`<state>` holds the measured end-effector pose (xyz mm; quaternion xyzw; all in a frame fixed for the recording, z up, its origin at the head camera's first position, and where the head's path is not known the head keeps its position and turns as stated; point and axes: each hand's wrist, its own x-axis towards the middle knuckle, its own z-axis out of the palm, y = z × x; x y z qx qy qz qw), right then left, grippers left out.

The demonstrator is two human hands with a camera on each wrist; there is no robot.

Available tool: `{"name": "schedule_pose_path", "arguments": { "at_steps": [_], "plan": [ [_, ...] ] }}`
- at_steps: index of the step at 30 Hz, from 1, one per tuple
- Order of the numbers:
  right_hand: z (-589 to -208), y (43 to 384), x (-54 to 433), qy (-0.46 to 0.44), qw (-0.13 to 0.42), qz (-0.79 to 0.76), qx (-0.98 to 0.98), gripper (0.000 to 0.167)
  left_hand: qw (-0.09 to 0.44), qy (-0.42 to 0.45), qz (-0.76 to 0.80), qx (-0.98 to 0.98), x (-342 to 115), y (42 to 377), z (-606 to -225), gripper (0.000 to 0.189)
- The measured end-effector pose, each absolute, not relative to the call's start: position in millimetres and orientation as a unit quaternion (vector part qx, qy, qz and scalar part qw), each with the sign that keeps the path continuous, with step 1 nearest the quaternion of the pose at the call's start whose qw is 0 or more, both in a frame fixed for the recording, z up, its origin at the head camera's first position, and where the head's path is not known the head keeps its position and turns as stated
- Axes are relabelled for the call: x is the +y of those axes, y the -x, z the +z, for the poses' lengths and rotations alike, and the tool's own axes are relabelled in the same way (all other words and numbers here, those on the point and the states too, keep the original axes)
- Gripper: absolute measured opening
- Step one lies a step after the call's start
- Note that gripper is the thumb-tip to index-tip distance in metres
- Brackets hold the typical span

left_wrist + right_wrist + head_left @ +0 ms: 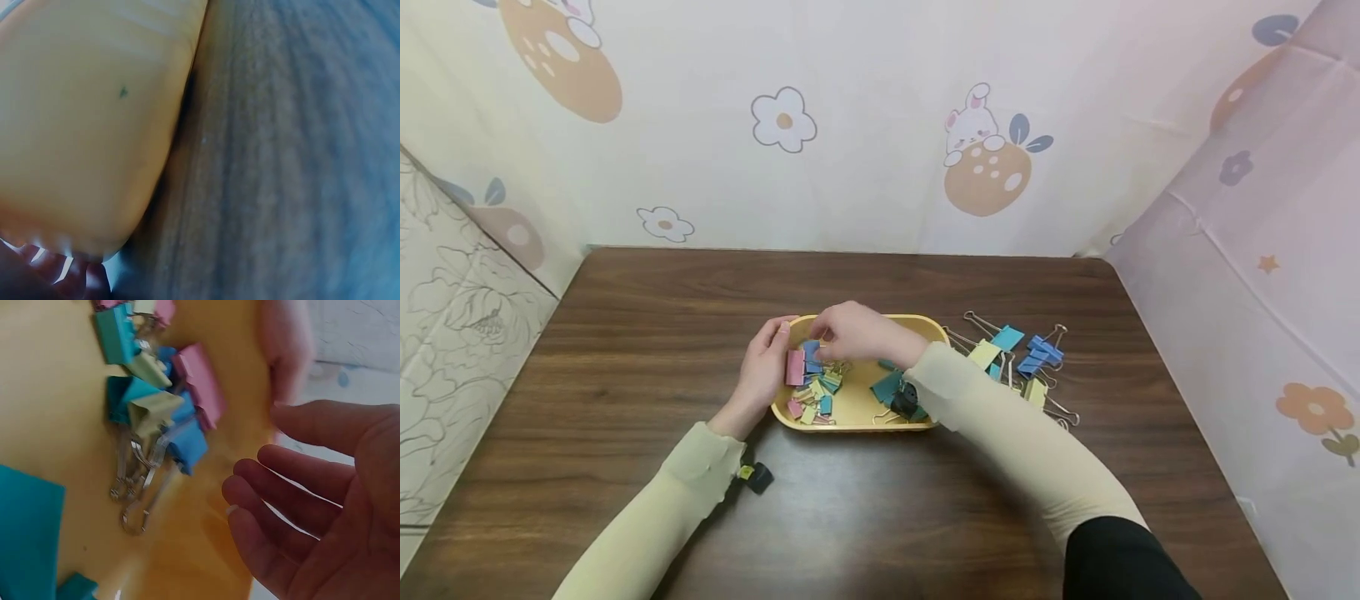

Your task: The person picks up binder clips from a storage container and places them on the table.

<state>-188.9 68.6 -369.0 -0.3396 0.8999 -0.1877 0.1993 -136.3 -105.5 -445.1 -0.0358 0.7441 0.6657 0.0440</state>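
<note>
A yellow tray (859, 412) stands on the table with small binder clips heaped in its left end. In that heap are a pink binder clip (199, 384) and a blue binder clip (187, 442), among yellow and turquoise ones. Larger teal binder clips (889, 387) lie toward the tray's right side, partly hidden by the right sleeve. My left hand (760, 367) grips the tray's left end, its fingertips (74, 275) against the outer wall. Above the small clips hovers my right hand (863, 332), fingers loosely bent; the right wrist view shows nothing between them.
Right of the tray lies a loose group of larger binder clips, including a turquoise one (1007, 337), a yellow one (983, 354) and a blue one (1039, 357), their wire handles sticking out. A patterned curtain (865, 167) hangs behind the wooden table (647, 333).
</note>
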Motion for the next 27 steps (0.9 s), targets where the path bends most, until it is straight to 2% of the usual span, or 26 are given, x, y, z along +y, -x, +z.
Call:
{"name": "schedule_pose_path", "arguments": {
  "at_steps": [3,6,17,21,27],
  "plan": [
    [-374.7,186.5,55.9,0.363,0.206,-0.148,0.896,0.040,0.041,0.038,0.669,0.741,-106.7,136.7,-446.2,0.045],
    [-379.4,180.7,44.3,0.375,0.189,-0.094,0.903,0.046,0.042,0.041,0.671,0.739,-107.3,136.6,-445.6,0.044],
    [-401.7,164.5,34.4,0.378,0.083,0.006,0.922,0.052,0.043,0.035,0.692,0.720,-106.3,137.0,-446.8,0.040],
    [-403.8,164.9,36.7,0.375,0.083,-0.014,0.923,0.046,0.048,0.033,0.696,0.716,-105.9,136.3,-446.3,0.039],
    [-399.6,170.5,45.7,0.357,0.120,-0.068,0.924,0.039,0.044,0.029,0.687,0.725,-105.3,136.7,-446.0,0.039]
  ]
}}
